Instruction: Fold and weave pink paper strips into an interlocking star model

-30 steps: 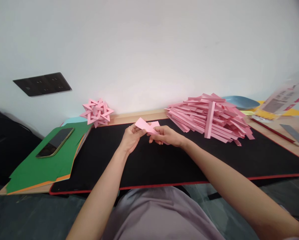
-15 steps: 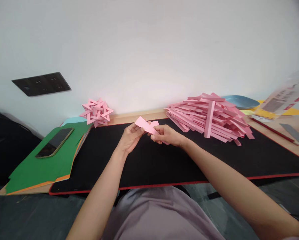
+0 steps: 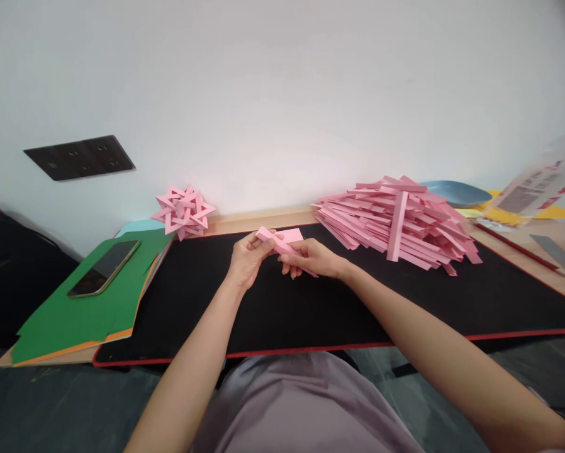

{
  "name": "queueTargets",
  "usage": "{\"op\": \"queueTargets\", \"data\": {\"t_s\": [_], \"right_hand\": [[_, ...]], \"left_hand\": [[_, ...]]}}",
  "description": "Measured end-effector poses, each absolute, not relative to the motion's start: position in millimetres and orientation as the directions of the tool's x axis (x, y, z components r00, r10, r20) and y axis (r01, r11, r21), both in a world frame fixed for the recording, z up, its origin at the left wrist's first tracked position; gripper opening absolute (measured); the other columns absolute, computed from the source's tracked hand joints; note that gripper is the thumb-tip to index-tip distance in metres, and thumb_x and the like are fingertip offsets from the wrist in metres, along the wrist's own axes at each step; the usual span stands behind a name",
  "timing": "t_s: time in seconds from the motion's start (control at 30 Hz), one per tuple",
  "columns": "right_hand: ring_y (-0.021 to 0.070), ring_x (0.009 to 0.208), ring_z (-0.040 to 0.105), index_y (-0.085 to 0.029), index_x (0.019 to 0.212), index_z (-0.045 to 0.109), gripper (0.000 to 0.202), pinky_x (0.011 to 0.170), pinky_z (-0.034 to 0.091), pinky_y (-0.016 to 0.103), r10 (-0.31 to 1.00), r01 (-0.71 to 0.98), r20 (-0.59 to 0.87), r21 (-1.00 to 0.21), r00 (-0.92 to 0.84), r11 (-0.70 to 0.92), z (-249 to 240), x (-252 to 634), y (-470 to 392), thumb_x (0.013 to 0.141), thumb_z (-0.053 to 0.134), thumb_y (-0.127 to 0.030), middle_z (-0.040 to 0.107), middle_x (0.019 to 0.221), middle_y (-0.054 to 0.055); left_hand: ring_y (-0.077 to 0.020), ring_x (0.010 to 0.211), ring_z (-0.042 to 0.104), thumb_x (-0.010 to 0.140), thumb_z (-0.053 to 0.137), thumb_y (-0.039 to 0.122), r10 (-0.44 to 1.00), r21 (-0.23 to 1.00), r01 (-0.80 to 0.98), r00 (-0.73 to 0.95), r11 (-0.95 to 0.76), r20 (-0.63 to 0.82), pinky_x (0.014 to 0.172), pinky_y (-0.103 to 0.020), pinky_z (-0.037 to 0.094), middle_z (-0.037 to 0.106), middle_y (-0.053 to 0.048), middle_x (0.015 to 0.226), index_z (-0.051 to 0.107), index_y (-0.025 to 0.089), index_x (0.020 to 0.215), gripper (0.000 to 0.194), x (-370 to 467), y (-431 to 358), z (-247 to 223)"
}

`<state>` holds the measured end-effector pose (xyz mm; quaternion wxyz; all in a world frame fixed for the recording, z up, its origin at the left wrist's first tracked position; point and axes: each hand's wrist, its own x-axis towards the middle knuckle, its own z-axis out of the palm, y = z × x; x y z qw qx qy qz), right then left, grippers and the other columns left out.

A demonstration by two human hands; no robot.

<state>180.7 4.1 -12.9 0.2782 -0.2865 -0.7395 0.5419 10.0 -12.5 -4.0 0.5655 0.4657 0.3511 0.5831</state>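
Over the black mat, both hands grip a pink paper strip (image 3: 286,246) that runs slantwise between them. My left hand (image 3: 247,259) pinches its upper left end between thumb and fingers. Lower down, my right hand (image 3: 313,258) is closed on the strip's other end, with its fingers curled beneath. A flat pink flap (image 3: 290,235) shows just behind the strip; whether it belongs to the same paper I cannot tell. To the right lies a large heap of folded pink paper strips (image 3: 372,217).
A pink paper star ball (image 3: 183,212) sits by the wall at left. Green paper sheets (image 3: 75,321) carry a phone (image 3: 104,268). Beyond the heap are a blue tray (image 3: 459,193), a pencil (image 3: 518,244), a ruler (image 3: 556,255) and a plastic bag (image 3: 537,185). The black mat (image 3: 282,314) has a red edge.
The strip between my hands looks narrower, its upper part folded or tilted down, and more of the flap behind shows. My right fingers have shifted slightly left and down.
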Motion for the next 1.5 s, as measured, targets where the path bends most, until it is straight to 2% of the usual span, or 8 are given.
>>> {"op": "queueTargets", "data": {"t_s": [0.13, 0.4, 0.8, 1.1, 1.27, 1.5], "right_hand": [[0.0102, 0.055, 0.061, -0.009, 0.093, 0.058, 0.043, 0.050, 0.048, 0.021, 0.733, 0.108, 0.106, -0.965, -0.672, 0.238, -16.0, 179.8, 6.1, 0.078, 0.054, -0.049, 0.067, 0.077, 0.009], [0.0106, 0.055, 0.062, -0.010, 0.083, 0.057, 0.038, 0.050, 0.048, 0.021, 0.756, 0.139, 0.104, -0.958, -0.646, 0.251, -18.8, 178.4, 5.7, 0.079, 0.053, -0.048, 0.068, 0.074, 0.008], [0.0123, 0.057, 0.064, -0.009, 0.083, 0.059, 0.039, 0.051, 0.049, 0.022, 0.759, 0.156, 0.088, -0.957, -0.645, 0.243, -20.4, 177.7, 6.8, 0.080, 0.052, -0.047, 0.068, 0.075, 0.009], [0.0120, 0.058, 0.064, -0.008, 0.083, 0.059, 0.040, 0.052, 0.050, 0.021, 0.763, 0.154, 0.059, -0.967, -0.644, 0.204, -20.5, 177.3, 6.2, 0.079, 0.053, -0.046, 0.068, 0.075, 0.010], [0.0124, 0.057, 0.064, -0.008, 0.082, 0.059, 0.041, 0.051, 0.050, 0.022, 0.756, 0.135, 0.069, -0.970, -0.651, 0.204, -20.2, 178.8, 6.8, 0.078, 0.054, -0.048, 0.068, 0.074, 0.009], [0.0127, 0.057, 0.065, -0.007, 0.082, 0.059, 0.042, 0.051, 0.050, 0.022, 0.756, 0.128, 0.064, -0.973, -0.652, 0.193, -21.8, 178.7, 8.0, 0.078, 0.053, -0.049, 0.068, 0.073, 0.010]], "left_hand": [[-0.0184, 0.077, 0.064, 0.058, 0.076, 0.023, 0.989, 0.935, -0.338, 0.057, -0.109, 0.136, 0.078, -0.034, 0.047, 0.069, -0.010, 0.087, 0.066, 0.011, 0.085, 0.031, 10.2, -12.3, -4.8], [-0.0197, 0.078, 0.064, 0.057, 0.077, 0.023, 0.992, 0.941, -0.323, 0.032, -0.102, 0.118, 0.077, -0.036, 0.049, 0.069, -0.009, 0.085, 0.067, 0.012, 0.081, 0.028, 10.9, -12.6, -6.0], [-0.0174, 0.070, 0.064, 0.055, 0.078, 0.025, 0.997, 0.949, -0.306, 0.004, -0.072, 0.077, 0.075, -0.037, 0.051, 0.068, -0.006, 0.074, 0.066, 0.011, 0.078, 0.029, 11.0, -10.6, -8.1], [-0.0161, 0.069, 0.063, 0.058, 0.076, 0.024, 0.995, 0.950, -0.303, 0.041, -0.073, 0.090, 0.072, -0.033, 0.051, 0.068, -0.007, 0.076, 0.066, 0.010, 0.079, 0.028, 10.9, -11.3, -7.8], [-0.0191, 0.076, 0.064, 0.061, 0.074, 0.027, 0.991, 0.947, -0.313, 0.085, -0.071, 0.102, 0.074, -0.034, 0.050, 0.069, -0.010, 0.084, 0.066, 0.009, 0.085, 0.030, 9.3, -11.0, -7.7], [-0.0217, 0.078, 0.065, 0.062, 0.074, 0.028, 0.991, 0.954, -0.290, 0.081, -0.079, 0.107, 0.073, -0.035, 0.050, 0.069, -0.012, 0.085, 0.066, 0.009, 0.084, 0.030, 9.0, -10.5, -8.7]]}}
